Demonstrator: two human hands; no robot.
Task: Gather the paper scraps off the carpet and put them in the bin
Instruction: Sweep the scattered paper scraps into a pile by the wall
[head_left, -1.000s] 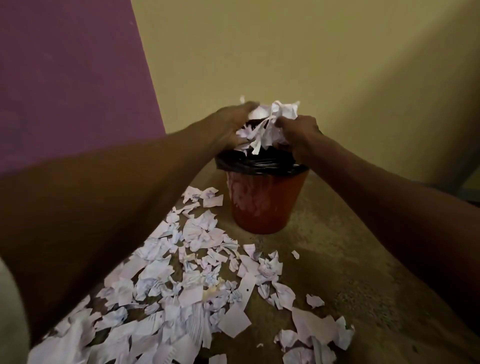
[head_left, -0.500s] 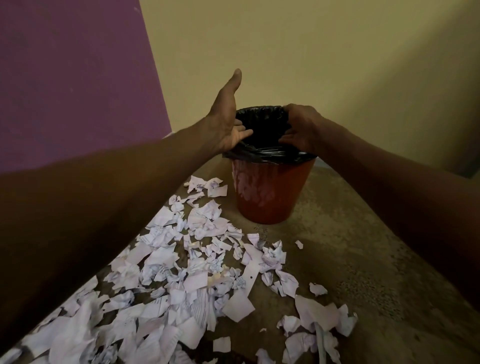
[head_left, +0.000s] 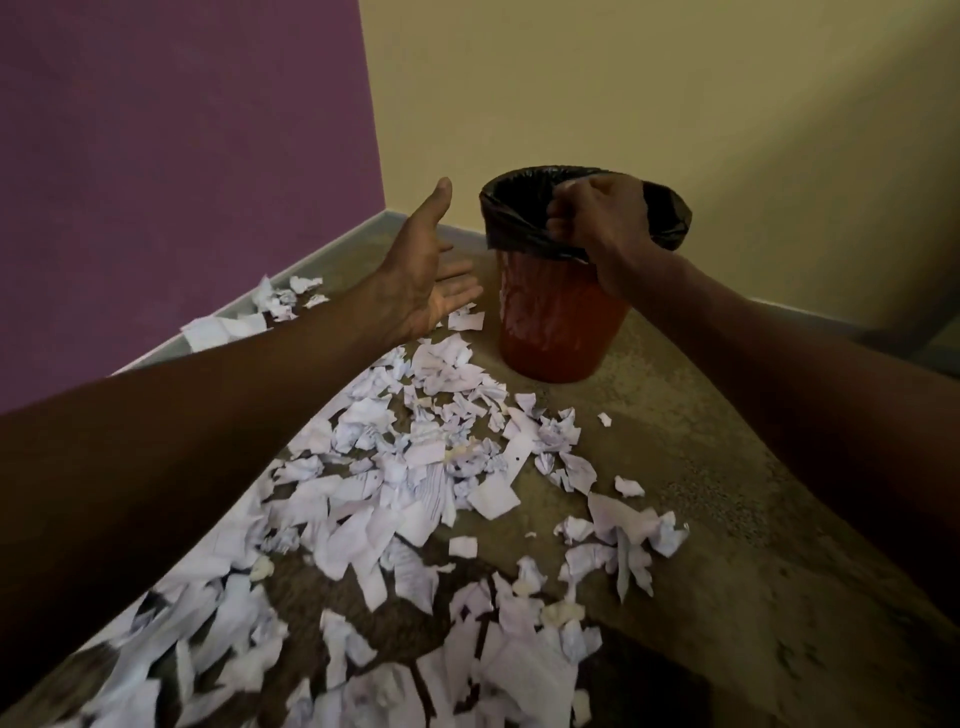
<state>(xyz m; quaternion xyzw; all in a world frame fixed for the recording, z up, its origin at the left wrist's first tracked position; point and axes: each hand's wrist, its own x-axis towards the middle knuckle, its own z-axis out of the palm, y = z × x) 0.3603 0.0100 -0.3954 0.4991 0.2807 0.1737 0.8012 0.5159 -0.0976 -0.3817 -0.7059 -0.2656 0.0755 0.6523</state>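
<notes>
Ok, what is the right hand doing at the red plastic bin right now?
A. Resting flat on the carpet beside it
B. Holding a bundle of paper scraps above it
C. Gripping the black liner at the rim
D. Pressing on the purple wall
C: the right hand has its fingers curled round the black plastic liner at the rim of the red plastic bin, with no paper in it.

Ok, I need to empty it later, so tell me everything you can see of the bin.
The bin is a tapered red tub, plastic by its look, upright on the carpet by the wall corner. A black liner folds over its rim. The right hand grips the liner's near edge. Paper scraps lie at its base.
</notes>
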